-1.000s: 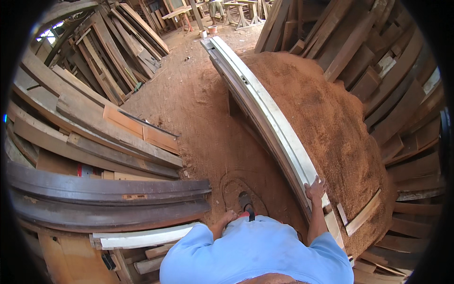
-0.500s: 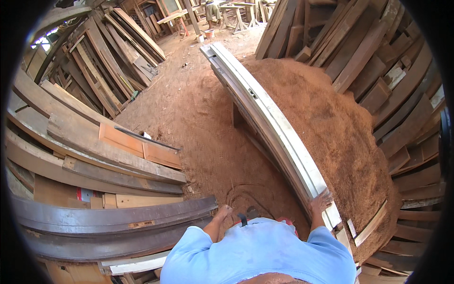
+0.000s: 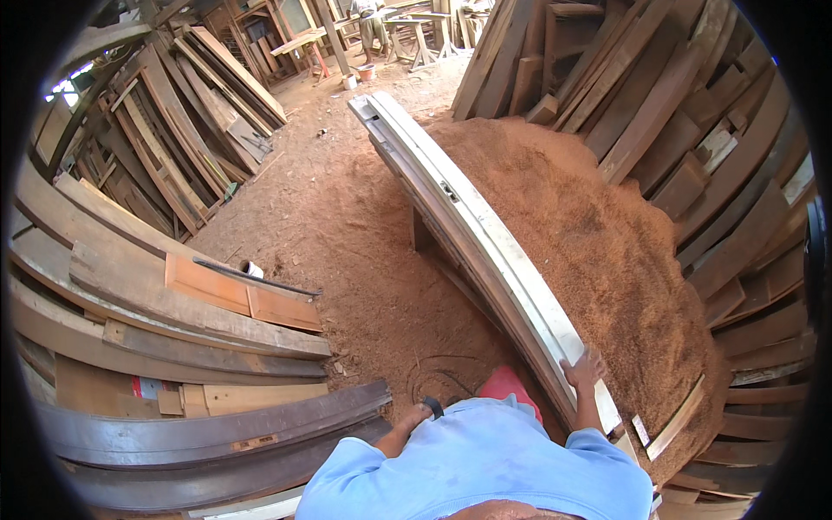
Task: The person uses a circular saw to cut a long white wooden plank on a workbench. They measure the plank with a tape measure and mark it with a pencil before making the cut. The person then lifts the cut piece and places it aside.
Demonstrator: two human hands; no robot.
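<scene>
A long white wooden frame member, layered with darker timber along its side, runs diagonally away from me, raised above the sawdust-covered ground. My right hand grips its near end, fingers curled over the white edge. My left hand is low beside my body, left of the frame; its fingers are hard to make out against a dark shape there, so whether it holds anything is unclear. Two dark painted boards lie just left of it.
A sawdust heap fills the right side, backed by leaning planks. Timber stacks line the left. Farther off are sawhorses, buckets and a standing person. A cable lies on the ground.
The view has shifted, so the frame's far end sits lower and farther left. My right hand stays on the frame. More of my red legwear shows below the shirt.
</scene>
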